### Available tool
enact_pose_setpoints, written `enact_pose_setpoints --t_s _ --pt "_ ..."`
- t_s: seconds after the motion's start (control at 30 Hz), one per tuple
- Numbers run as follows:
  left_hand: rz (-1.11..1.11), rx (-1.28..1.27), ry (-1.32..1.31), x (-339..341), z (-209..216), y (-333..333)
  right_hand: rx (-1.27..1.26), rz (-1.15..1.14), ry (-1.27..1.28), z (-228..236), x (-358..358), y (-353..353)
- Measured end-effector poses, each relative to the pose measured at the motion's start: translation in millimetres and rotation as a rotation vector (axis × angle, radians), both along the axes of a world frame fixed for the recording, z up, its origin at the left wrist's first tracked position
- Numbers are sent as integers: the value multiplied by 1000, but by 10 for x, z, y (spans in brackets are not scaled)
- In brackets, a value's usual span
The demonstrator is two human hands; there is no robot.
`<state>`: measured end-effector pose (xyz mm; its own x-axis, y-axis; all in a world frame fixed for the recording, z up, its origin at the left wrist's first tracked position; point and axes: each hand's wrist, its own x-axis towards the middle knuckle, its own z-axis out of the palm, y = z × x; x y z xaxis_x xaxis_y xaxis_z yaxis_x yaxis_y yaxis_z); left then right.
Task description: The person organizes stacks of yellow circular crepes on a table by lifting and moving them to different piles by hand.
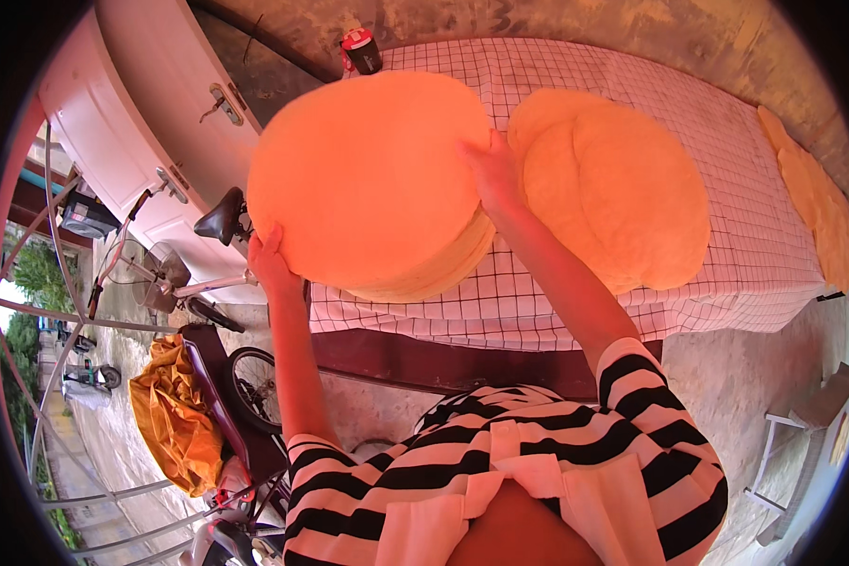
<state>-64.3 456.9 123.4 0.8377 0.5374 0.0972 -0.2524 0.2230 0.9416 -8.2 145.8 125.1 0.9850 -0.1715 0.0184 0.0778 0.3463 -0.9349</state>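
A large, round, yellow-orange flatbread [368, 179] lies spread over a thick pile of similar thin rounds at the table's left end. My left hand [272, 259] grips its lower left edge, with the thumb on top. At its right edge my right hand [492, 170] pinches the rim, the fingers partly hidden. The layered edge of the pile [443, 269] shows beneath on the near side. Right beside it rests a second stack of flatbreads [618, 193], its upper rounds overlapping unevenly; my right forearm passes along its near left side.
A checked cloth [736, 217] covers the table. A dark cup with a red lid [361, 49] stands behind the pile. More yellow sheets [809, 198] lie at the far right. Leftward are a white door [151, 123], a bicycle [184, 274] and an orange cover [174, 415].
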Motion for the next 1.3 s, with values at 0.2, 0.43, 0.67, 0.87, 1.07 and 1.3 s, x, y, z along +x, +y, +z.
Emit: enact_pose_setpoints --t_s 0.2,0.43,0.67,0.87,1.07,1.3 --pt "16 -35 116 0 -571 46 -172 22 190 -394 172 -92" --pt "36 34 167 28 -500 -58 -288 32 230 -453 341 -214" --pt "7 64 204 7 -567 44 -514 -41 210 -142 95 -196" --pt "196 486 214 -236 -518 -148 -1132 -307 -483 -175 -166 -263" --pt "75 539 162 -361 -605 -203 -1231 325 -291 -53 -422 -420" --pt "328 1342 -215 -589 -170 -964 -813 -197 -226 -557 -1108 -1417"
